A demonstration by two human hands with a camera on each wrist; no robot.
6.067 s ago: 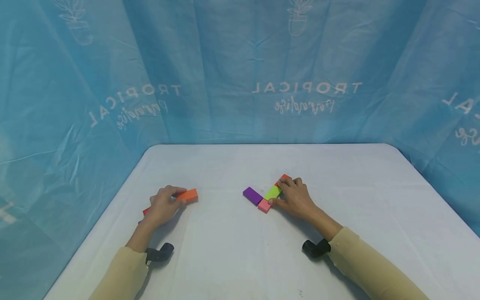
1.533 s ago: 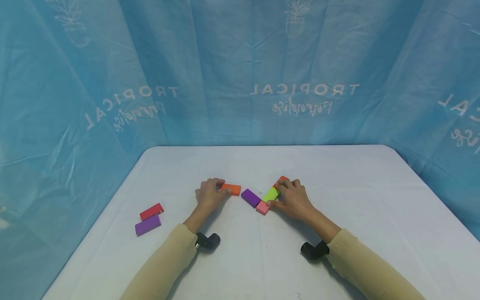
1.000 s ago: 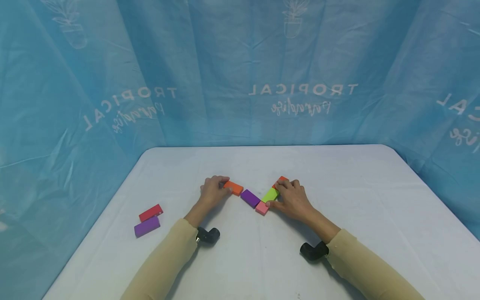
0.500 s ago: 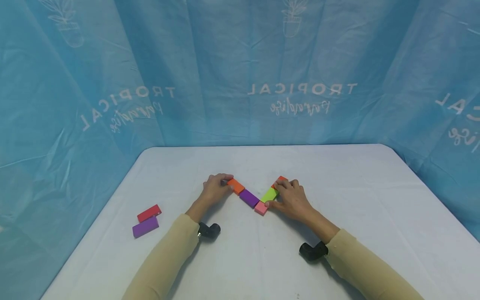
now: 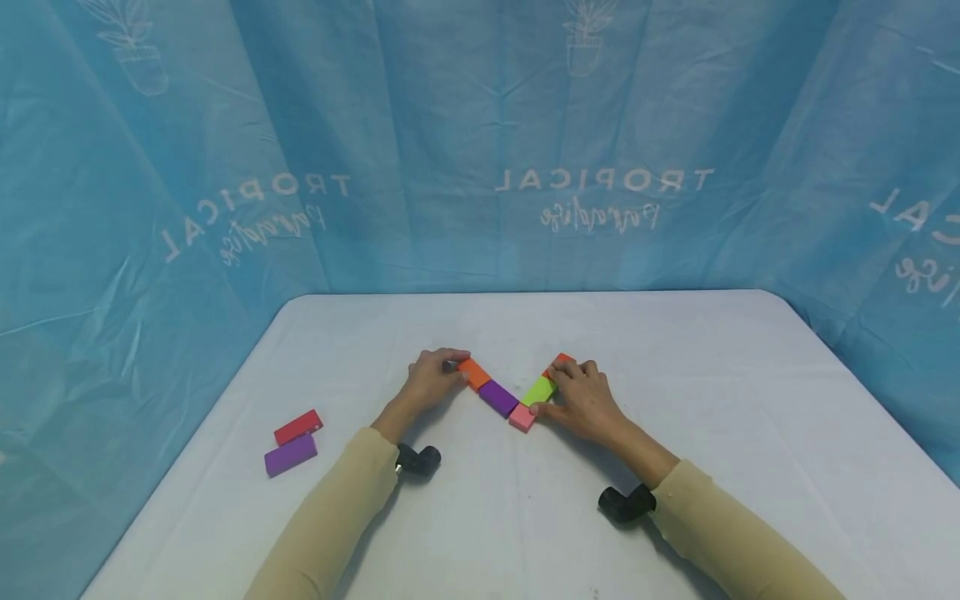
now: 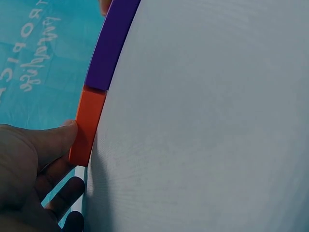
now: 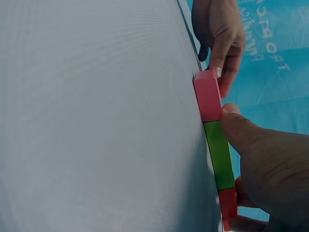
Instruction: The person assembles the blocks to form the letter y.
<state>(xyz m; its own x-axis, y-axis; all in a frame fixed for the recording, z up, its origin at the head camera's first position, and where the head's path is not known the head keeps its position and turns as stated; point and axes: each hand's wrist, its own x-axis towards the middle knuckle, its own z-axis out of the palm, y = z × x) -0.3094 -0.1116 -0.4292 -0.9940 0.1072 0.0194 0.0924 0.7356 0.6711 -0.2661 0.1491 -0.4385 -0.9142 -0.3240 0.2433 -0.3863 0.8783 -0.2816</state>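
Coloured rectangular blocks form a V on the white table. Its left arm is an orange block (image 5: 474,374) end to end with a purple block (image 5: 498,398). A pink block (image 5: 522,417) sits at the bottom corner. Up the right arm run a green block (image 5: 538,390) and a red-orange block (image 5: 559,362). My left hand (image 5: 429,380) pinches the orange block at its outer end between thumb and finger. Along the right arm my right hand (image 5: 588,397) holds the row, thumb (image 7: 231,110) by the pink block and fingertips at the red-orange one, partly covering it.
On the left of the white table (image 5: 675,350) a red block (image 5: 298,427) lies against another purple block (image 5: 291,455). A blue printed curtain (image 5: 450,125) hangs behind the table and along its sides. Each wrist wears a black camera mount (image 5: 418,461).
My left hand has carried the orange block rightward from beside the red and purple blocks, then turned it into line with the purple block's end. My right hand has stayed at the row.
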